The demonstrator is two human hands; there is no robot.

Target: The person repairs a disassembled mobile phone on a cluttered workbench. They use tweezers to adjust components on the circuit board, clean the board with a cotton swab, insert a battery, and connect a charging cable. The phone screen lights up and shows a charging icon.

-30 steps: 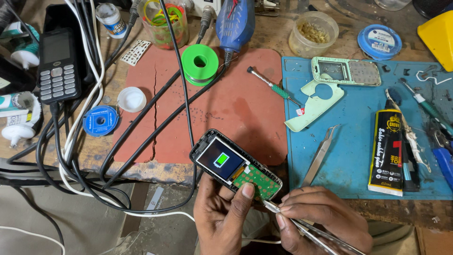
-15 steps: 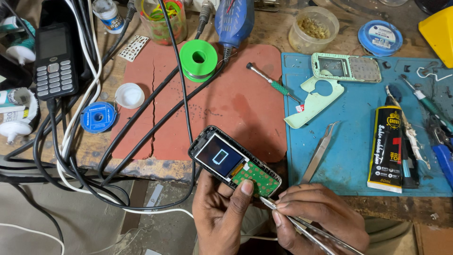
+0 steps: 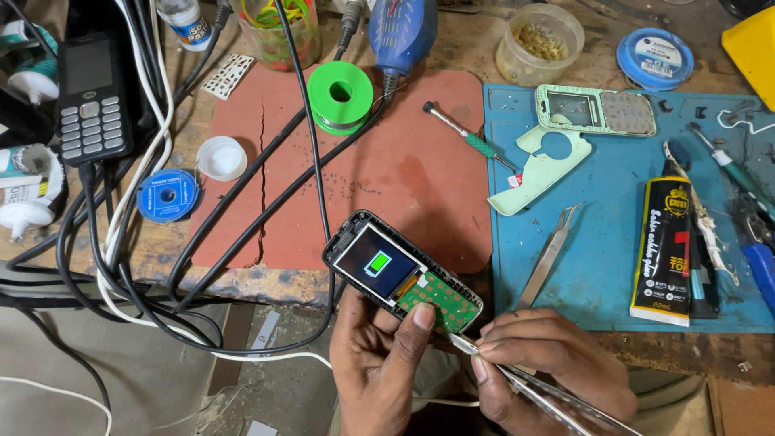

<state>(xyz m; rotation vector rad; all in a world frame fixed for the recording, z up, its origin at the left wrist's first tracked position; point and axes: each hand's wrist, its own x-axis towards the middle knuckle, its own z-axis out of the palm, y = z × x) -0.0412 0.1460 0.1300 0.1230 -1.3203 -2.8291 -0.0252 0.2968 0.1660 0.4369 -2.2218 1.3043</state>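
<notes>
the opened phone is gripped in the left hand at the bench edge, its screen now lit green again, while thin tweezers are pinched in the right hand against the board.

This is a small phone-repair workshop. The worn wooden surface carries a cracked red work mat, and everything else sits around that mat. To its right lies a blue repair mat with a mint-green phone frame, tweezers and a black-and-yellow glue tube. At the red mat's top edge stand a green spool of solder wire and a small screwdriver. Left of it, tangled black and white cables run past a black keypad phone. Below its lower edge, an opened phone shows a lit screen and bare green circuit board.
</notes>
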